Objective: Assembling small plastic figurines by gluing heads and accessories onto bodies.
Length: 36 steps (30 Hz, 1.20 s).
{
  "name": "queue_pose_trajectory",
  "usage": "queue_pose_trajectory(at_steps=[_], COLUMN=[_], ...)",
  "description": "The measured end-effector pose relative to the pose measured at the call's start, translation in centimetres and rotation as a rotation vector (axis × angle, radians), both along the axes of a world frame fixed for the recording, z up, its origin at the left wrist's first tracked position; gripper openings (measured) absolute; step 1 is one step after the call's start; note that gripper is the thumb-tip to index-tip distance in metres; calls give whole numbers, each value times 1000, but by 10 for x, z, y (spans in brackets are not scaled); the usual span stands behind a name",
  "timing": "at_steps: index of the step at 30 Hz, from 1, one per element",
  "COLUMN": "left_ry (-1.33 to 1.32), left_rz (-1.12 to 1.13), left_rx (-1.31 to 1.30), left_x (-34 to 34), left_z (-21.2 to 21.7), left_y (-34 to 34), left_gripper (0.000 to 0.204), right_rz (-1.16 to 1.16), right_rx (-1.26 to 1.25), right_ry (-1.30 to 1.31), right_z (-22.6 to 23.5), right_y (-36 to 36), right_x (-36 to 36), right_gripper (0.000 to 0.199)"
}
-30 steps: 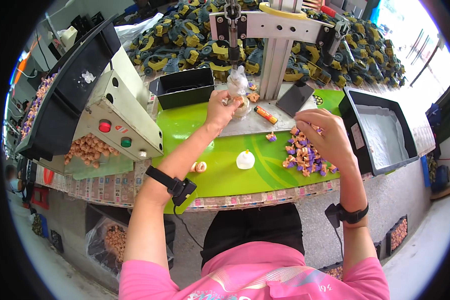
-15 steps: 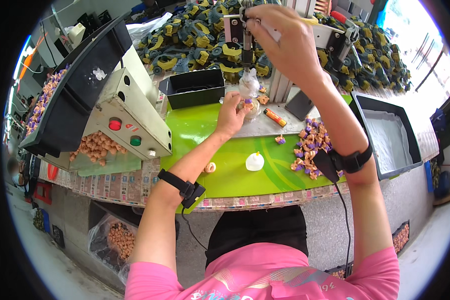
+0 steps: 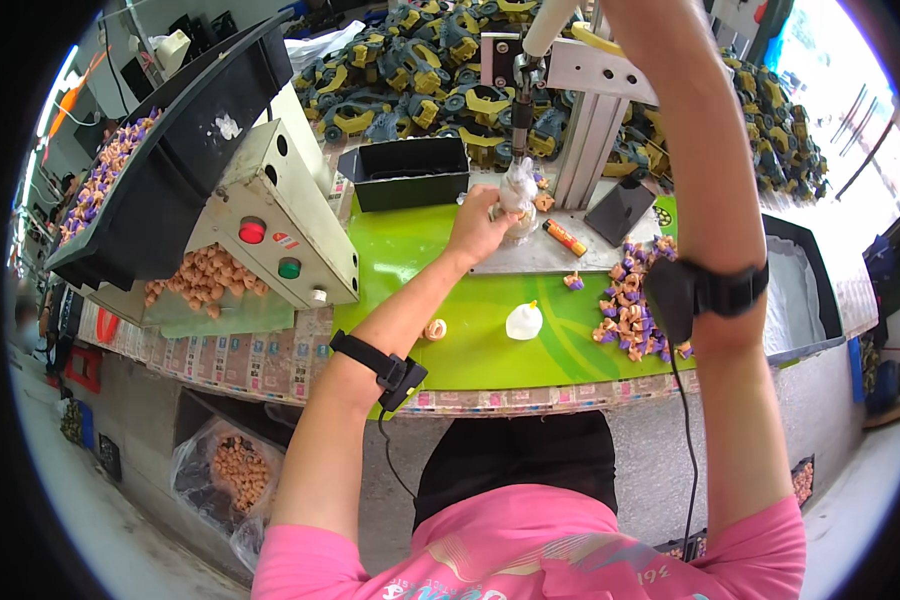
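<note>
My left hand (image 3: 478,228) is closed at the base of a hand press, with its fingertips pinched on a small peach-coloured piece (image 3: 513,214) that is mostly hidden. Just above, the press plunger (image 3: 521,125) is down on a whitish, plastic-wrapped head (image 3: 519,180). My right arm reaches up past the press to the top edge, where only the back part of my right hand (image 3: 642,22) shows; its fingers are out of sight. The pale press lever (image 3: 550,24) slants up close to that hand.
A heap of peach-and-purple pieces (image 3: 630,310) lies right on the green mat (image 3: 400,350). Around are a white squeeze bottle (image 3: 524,321), an orange tube (image 3: 565,238), a black box (image 3: 410,185), a control box (image 3: 300,215) at left and piled toy vehicles (image 3: 400,70) behind.
My right hand has moved up and right, largely out of the picture, and the lever now shows. My left hand stays at the press base. The whole view has shifted slightly.
</note>
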<state>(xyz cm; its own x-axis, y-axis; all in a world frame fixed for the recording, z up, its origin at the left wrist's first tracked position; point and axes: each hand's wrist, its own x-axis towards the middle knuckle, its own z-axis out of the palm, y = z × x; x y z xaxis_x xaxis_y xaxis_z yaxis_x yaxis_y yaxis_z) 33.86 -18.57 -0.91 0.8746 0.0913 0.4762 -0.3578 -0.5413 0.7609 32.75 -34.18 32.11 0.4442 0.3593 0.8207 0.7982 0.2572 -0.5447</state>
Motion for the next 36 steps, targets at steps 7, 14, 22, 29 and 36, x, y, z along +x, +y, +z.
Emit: queue_pose_trajectory(at_steps=[7,14,22,29,36], left_ry=[510,524,573,642,625], left_rz=[19,-341,-548,-323,-494], left_rx=[-665,-1487,-1605,-1636,-1699], left_x=[-31,-144,-213,-221,-216], left_z=[33,44,36,31,11], left_y=[-12,12,-23,-45,-55], left_gripper=[32,28,24,22,33], right_rz=[-286,-463,-269,-303,-289], right_rx=[-303,-391,-570,-336,-41], right_ry=[-612,98,630,539,879], right_z=[-112,-226,-327,-304,-285], right_y=[-54,-78,-53,-94,-121], right_x=[-61,-97,-115,-133,-158], right_gripper=[29,74,54,49,52])
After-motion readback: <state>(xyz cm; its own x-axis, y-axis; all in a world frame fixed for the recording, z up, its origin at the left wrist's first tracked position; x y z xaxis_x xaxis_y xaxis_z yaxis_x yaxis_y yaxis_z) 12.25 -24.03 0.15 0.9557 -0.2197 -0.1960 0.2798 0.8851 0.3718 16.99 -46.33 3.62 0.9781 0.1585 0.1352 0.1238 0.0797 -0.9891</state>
